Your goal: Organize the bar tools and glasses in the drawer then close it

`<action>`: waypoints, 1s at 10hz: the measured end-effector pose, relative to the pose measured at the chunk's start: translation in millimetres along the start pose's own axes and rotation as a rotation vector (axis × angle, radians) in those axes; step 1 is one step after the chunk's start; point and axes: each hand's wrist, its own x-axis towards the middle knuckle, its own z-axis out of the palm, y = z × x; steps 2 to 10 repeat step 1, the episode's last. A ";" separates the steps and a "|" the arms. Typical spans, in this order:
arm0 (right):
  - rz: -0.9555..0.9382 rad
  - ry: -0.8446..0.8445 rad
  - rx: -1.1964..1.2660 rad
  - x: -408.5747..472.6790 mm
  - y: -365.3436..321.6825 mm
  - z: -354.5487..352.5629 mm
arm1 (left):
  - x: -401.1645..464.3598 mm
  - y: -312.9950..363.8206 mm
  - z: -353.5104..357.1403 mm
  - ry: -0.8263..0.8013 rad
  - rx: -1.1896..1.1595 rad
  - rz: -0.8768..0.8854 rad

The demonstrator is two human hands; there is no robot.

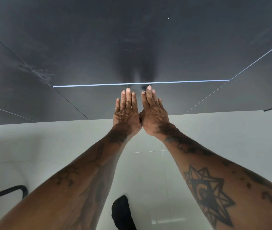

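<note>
A dark grey drawer front sits flush with the cabinet faces around it, and a thin bright line runs along its top edge. My left hand and my right hand lie flat against this front, side by side, fingers straight and pointing up, thumbs touching. Neither hand holds anything. A ring shows on one finger of my right hand. The inside of the drawer, the bar tools and the glasses are all hidden.
Dark cabinet panels flank the drawer on both sides, with a larger dark panel above. Below lies a pale tiled floor. A foot in a black sock stands near the bottom, and a black curved bar sits at the lower left.
</note>
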 end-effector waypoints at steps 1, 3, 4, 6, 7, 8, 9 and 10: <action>-0.002 0.014 -0.030 -6.4 -4.9 -15.1 | -5.9 6.4 -11.4 0.050 0.038 0.038; -0.002 0.014 -0.030 -6.4 -4.9 -15.1 | -5.9 6.4 -11.4 0.050 0.038 0.038; -0.002 0.014 -0.030 -6.4 -4.9 -15.1 | -5.9 6.4 -11.4 0.050 0.038 0.038; -0.002 0.014 -0.030 -6.4 -4.9 -15.1 | -5.9 6.4 -11.4 0.050 0.038 0.038; -0.002 0.014 -0.030 -6.4 -4.9 -15.1 | -5.9 6.4 -11.4 0.050 0.038 0.038; -0.002 0.014 -0.030 -6.4 -4.9 -15.1 | -5.9 6.4 -11.4 0.050 0.038 0.038; -0.002 0.014 -0.030 -6.4 -4.9 -15.1 | -5.9 6.4 -11.4 0.050 0.038 0.038; -0.002 0.014 -0.030 -6.4 -4.9 -15.1 | -5.9 6.4 -11.4 0.050 0.038 0.038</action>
